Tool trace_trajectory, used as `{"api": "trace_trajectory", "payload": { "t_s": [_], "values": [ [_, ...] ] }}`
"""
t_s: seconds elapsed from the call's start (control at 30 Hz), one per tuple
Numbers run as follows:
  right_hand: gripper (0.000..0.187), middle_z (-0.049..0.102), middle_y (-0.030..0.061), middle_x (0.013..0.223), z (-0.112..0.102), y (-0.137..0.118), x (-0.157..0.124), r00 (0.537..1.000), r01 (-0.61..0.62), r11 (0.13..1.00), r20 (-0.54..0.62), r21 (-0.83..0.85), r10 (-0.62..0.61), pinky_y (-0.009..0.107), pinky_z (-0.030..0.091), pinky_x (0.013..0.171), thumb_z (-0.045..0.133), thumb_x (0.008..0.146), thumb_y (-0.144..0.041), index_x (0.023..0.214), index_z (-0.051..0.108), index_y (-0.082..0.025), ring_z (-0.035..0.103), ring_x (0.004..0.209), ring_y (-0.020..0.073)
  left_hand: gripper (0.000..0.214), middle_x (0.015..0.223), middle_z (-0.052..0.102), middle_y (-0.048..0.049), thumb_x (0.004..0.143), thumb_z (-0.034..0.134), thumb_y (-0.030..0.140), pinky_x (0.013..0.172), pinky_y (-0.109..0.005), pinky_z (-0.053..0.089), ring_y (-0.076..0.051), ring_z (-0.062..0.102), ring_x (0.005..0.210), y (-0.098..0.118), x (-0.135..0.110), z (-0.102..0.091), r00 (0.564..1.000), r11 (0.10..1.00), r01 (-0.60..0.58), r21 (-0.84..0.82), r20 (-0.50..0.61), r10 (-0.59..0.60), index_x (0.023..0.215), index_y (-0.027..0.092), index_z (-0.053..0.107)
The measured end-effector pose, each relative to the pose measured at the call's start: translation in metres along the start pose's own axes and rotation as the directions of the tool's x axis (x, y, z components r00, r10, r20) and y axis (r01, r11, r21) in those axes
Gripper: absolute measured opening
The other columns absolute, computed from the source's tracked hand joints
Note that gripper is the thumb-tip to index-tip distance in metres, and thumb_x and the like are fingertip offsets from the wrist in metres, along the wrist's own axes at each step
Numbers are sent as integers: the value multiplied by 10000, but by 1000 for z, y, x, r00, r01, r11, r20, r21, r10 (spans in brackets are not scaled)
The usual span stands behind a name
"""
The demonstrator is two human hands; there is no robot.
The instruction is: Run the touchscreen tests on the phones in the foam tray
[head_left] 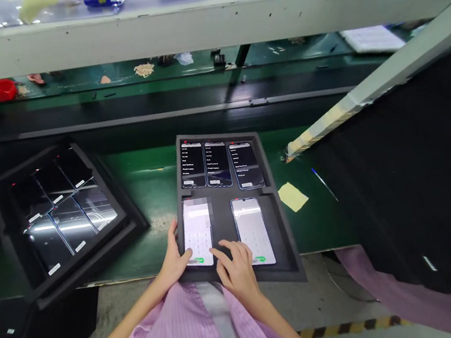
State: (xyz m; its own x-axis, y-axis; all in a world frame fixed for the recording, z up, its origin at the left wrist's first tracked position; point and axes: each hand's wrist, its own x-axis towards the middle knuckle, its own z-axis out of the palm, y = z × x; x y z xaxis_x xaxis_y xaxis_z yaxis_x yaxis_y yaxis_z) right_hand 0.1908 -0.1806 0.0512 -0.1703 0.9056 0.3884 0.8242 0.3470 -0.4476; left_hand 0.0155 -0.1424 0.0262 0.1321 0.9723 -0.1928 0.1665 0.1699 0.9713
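Bracing the near-left edge of the black foam tray (278, 223) with my left hand (174, 259), I keep the tray from sliding on the green conveyor belt (147, 186). The fingers of this hand lie loosely together along the tray's rim, and the thumb reaches inward to touch the lower corner of the lit phone (197, 232) that sits in the slot directly ahead of it. Nothing is pinched; the hand rests and steadies.

My right hand (235, 269) rests on the tray's near wall, between the two lit phones. Its fingers are slightly spread; the index finger (218, 253) extends to the left, its tip at the lower right corner of the left phone's dial pad, placed as if for a key press. Whether the tip actually contacts the glass I cannot tell. The second lit phone (253, 231) lies just to the right of these fingers, untouched, face up in its own recess so the screen reads without lifting.

Beyond my fingertips, three phones showing dark menu screens (220, 164) occupy the far row, one per slot, apart from each other. Well to the left of my left hand stands a second foam tray (5, 224), holding dark-screened phones. To the right of my right hand, on the belt, lie a yellow note (293, 196) and a thin pen (324, 183).
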Motion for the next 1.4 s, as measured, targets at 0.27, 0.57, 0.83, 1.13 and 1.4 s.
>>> {"api": "trace_trajectory", "payload": {
  "t_s": [0.27, 0.57, 0.83, 1.13, 1.4],
  "values": [
    [296, 545, 68, 1006, -1, -3, 0, 996, 8, 999, 89, -54, -4, 410, 283, 946, 412, 790, -113, 940, 642, -224, 454, 968, 200, 789, 1489, 176, -108, 755, 537, 254, 1099, -462, 173, -281, 178, 1361, -2, 0, -7, 1000, 999, 11, -30, 24, -11, 1412, 234, 100],
    [331, 533, 103, 1086, -1, -5, 11, 989, -57, 986, 124, -154, 77, 446, 294, 959, 360, 851, -176, 1049, 622, -217, 449, 1022, 222, 795, 1497, 135, -118, 719, 511, 200, 1096, -485, 160, -288, 194, 1350, 3, 0, -8, 997, 999, 26, -33, 74, -24, 1397, 217, 96],
    [336, 518, 126, 1155, 12, -8, 28, 976, -124, 934, 128, -334, 175, 482, 304, 961, 344, 880, -221, 1083, 612, -219, 437, 1066, 244, 851, 1495, 119, -117, 693, 530, 161, 1093, -491, 159, -301, 171, 1352, -3, -2, -11, 993, 998, 21, -61, 117, -14, 1403, 228, 65],
    [295, 531, 104, 1112, 5, -9, 9, 999, -38, 992, 30, -124, 42, 485, 280, 980, 353, 870, -181, 980, 627, -194, 448, 1044, 225, 860, 1477, 130, -112, 675, 547, 116, 1100, -485, 147, -288, 165, 1345, -6, -2, -10, 992, 999, -30, -14, 124, 31, 1402, 216, 97],
    [259, 561, 79, 1061, 1, -11, 1, 999, -8, 996, 44, -87, 11, 441, 284, 982, 379, 871, -188, 884, 637, -209, 468, 1021, 199, 839, 1457, 165, -129, 696, 548, 139, 1101, -483, 138, -292, 167, 1343, -3, -1, -6, 994, 1000, -23, 2, 108, 22, 1398, 189, 94]
  ]
}}
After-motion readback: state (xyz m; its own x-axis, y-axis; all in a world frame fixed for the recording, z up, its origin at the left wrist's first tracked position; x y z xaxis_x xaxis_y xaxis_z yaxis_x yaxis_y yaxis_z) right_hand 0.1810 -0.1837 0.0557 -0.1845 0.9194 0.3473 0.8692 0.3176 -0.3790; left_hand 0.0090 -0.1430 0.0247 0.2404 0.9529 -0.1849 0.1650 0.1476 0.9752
